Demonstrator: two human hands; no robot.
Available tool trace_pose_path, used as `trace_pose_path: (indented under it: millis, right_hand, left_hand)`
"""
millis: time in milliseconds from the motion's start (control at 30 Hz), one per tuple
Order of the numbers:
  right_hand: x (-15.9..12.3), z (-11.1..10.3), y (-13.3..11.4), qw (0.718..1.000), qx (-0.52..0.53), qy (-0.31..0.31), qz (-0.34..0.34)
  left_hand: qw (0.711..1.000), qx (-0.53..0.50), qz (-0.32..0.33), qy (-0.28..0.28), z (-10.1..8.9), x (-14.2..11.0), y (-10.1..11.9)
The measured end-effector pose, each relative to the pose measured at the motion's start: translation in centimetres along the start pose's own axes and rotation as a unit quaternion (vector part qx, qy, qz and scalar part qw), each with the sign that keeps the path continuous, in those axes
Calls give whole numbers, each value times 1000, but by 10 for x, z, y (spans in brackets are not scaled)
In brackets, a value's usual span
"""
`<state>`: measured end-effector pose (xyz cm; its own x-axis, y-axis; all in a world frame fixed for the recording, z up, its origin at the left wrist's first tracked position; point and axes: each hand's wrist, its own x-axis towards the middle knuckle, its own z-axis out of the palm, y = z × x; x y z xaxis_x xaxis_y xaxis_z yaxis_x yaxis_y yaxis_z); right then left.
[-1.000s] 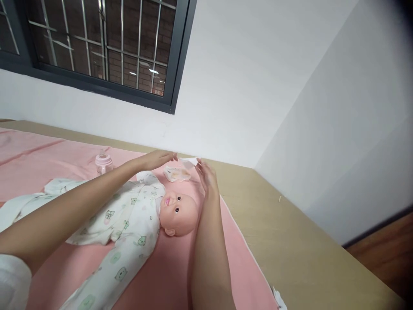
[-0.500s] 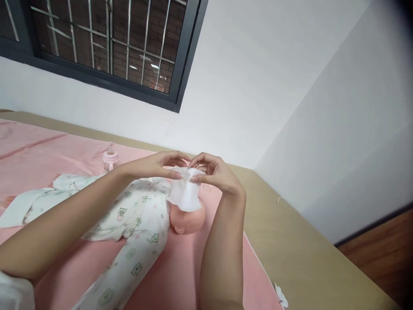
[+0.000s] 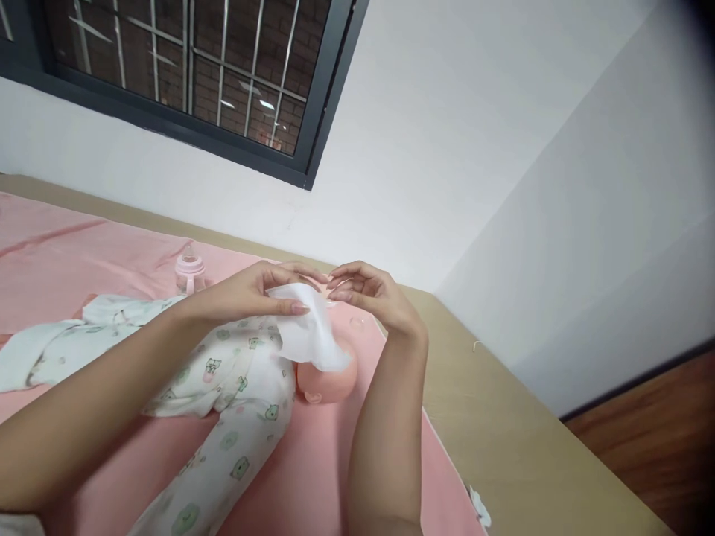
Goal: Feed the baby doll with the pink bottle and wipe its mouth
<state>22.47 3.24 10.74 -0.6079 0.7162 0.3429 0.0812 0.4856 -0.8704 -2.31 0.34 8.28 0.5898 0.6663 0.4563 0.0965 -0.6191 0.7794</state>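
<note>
A thin white wipe hangs from my left hand, pinched under the thumb, over the face of a baby doll. The doll lies on its back in white clothes printed with small green animals. My right hand is just right of the wipe, its fingers bent in and its thumb close to them; whether anything is between them I cannot make out. The fingertips of both hands nearly meet above the doll's head. Its face is hidden by the wipe and my hands.
A pink cloth lies under the doll on a wooden surface. A baby bottle with a pink collar stands behind the doll. A crumpled white piece is at the cloth's right edge. A wall and barred window are behind.
The wipe was pinched between both thumbs; now it hangs from my left hand, shifted a little left and more spread out. My right thumb has come off it.
</note>
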Motion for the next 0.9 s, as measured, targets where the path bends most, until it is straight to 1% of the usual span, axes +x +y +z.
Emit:
trace_pose_path:
  millis: [67,100,167,233,300,367,433,500,567,667,767,900]
  right_hand:
    - [2,-9,16,999,16,50,7]
    - [3,-14,26,997,27,76,14]
    - [6,-23,48,990,71,119,31]
    - [8,-29,72,980,133,140,50]
    - [9,-32,96,970,186,137,71]
    - [9,-32,118,962,223,124,98]
    - [7,-30,138,955,246,113,124]
    - [4,-25,154,946,269,110,144]
    - [1,-18,167,932,302,121,158]
    - [-4,-10,178,911,347,146,171]
    - [-5,-4,182,900,364,172,169]
    - [-4,3,182,889,369,200,180]
  left_hand:
    - [1000,8,-4,27,-1,-1,0]
    - [999,3,-13,30,-1,-1,0]
    - [999,-18,-38,8,-1,-1,-1]
    - [997,-20,-62,-38,0,0,-4]
    - [993,20,-74,-86,5,1,-8]
    - [987,78,-73,-122,13,3,-13]
    - [979,120,-77,-145,22,5,-17]
    - [972,152,-91,-153,30,6,-20]
    - [966,183,-101,-153,35,6,-22]
    - [959,216,-101,-151,39,6,-24]
    - [958,234,-92,-141,38,6,-25]
    - [953,261,-86,-131,35,6,-25]
